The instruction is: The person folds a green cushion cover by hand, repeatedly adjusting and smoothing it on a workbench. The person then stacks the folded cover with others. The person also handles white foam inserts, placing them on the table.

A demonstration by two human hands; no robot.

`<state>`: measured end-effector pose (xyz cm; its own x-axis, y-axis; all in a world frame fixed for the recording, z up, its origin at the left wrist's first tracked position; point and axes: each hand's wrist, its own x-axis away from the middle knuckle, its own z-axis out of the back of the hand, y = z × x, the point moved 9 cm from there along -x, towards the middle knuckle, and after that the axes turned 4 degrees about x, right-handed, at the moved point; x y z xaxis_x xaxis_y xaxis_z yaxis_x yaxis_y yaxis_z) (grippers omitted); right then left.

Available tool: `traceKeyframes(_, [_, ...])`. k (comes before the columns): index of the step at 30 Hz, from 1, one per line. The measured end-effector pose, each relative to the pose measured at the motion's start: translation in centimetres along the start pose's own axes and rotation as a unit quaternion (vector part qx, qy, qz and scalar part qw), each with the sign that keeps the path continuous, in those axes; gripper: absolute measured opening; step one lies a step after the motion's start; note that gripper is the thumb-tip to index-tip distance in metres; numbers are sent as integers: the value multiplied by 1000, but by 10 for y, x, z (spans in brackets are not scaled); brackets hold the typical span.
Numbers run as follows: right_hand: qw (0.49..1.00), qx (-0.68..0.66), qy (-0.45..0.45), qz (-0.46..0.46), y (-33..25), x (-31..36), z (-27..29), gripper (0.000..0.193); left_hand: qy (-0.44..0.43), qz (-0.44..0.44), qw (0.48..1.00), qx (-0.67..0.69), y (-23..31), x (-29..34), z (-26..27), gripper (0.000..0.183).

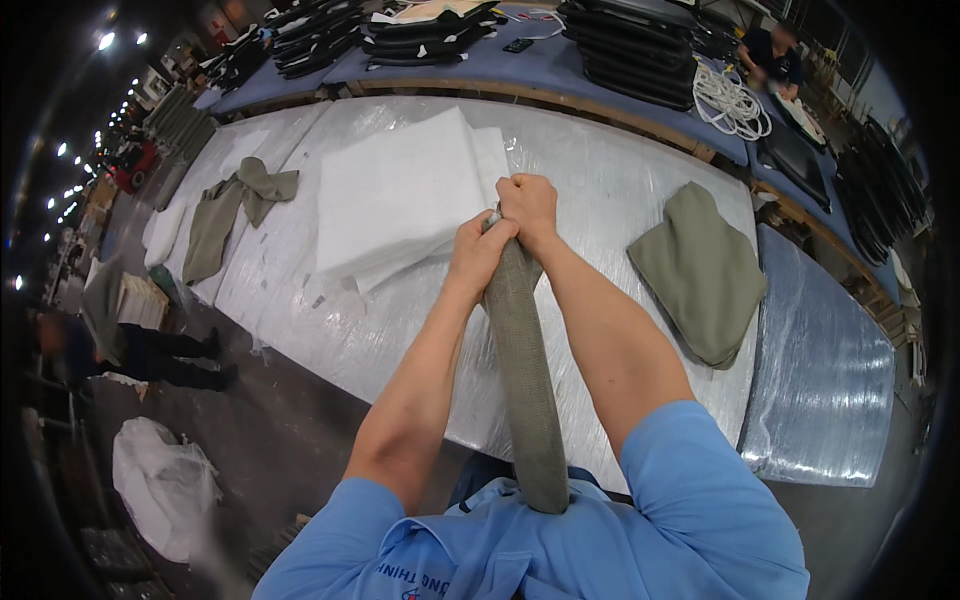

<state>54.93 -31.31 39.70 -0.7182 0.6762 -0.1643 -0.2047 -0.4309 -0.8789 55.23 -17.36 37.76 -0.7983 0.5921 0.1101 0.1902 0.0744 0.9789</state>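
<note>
Apparently midway, left hand (480, 254) and right hand (530, 206) clench the olive fabric sleeve (525, 370) by one end; white batting (400, 190) left of the grip lies uncovered.

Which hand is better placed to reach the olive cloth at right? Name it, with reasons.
Likely the right hand: it is nearer the olive cloth, while the left hand would cross the right forearm. Both are closed at the long olive fabric.

Both hands (478, 257) (530, 210) at green fabric (525, 385) (long; narrow)
</note>
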Motion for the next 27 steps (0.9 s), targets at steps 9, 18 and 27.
traceKeyframes(9, [979, 21, -172, -110, 166, 62, -2, 64, 192, 8, 976, 106, -6, 43, 163, 26])
traceKeyframes(18, [718, -437, -198, -504, 304, 282, 91, 98, 347, 145, 878, 298, -123, 218, 245, 63])
traceKeyframes(27, [771, -501, -140, -369, 171, 175, 79, 49, 261, 279, 885, 267, -204, 302, 194, 66])
